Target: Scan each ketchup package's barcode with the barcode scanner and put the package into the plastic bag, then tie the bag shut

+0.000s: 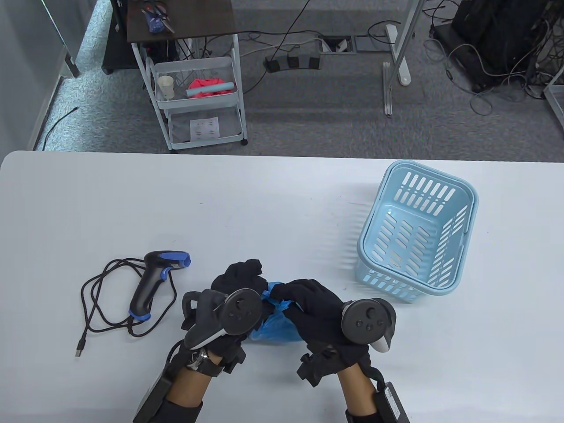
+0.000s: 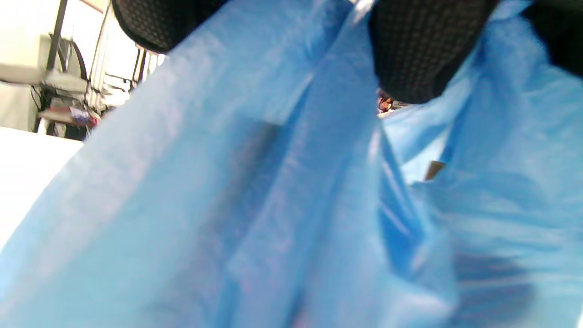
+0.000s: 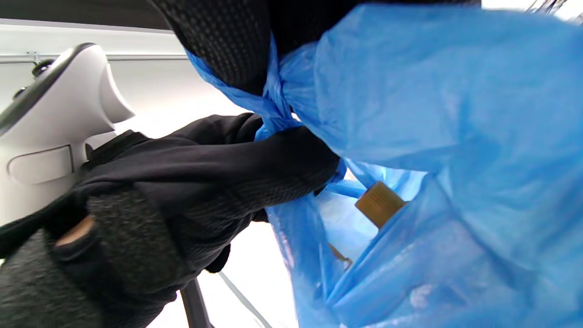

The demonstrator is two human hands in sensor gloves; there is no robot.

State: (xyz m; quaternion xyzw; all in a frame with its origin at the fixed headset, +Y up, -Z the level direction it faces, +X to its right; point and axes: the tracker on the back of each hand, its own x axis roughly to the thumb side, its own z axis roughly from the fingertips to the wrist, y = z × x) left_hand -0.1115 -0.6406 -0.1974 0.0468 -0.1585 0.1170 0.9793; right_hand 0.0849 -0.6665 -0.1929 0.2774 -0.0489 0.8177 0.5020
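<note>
A blue plastic bag (image 1: pixel 275 328) sits on the white table (image 1: pixel 264 198) between my two gloved hands. My left hand (image 1: pixel 244 282) and my right hand (image 1: pixel 293 297) both grip the bag's twisted top. In the right wrist view the bag (image 3: pixel 446 114) has a twisted knot-like neck, and the left hand's fingers (image 3: pixel 255 168) pinch it. A yellowish cap (image 3: pixel 379 202) of a ketchup package shows through a gap in the bag. The left wrist view is filled by the bag (image 2: pixel 291 205) with gloved fingertips (image 2: pixel 416 50) pressed into it. The barcode scanner (image 1: pixel 156 282) lies to the left, untouched.
A light blue slotted basket (image 1: pixel 418 233) stands at the right of the table. The scanner's black cable (image 1: pixel 103 304) coils at the left. Beyond the table's far edge are a white wire cart (image 1: pixel 198 101) and floor cables.
</note>
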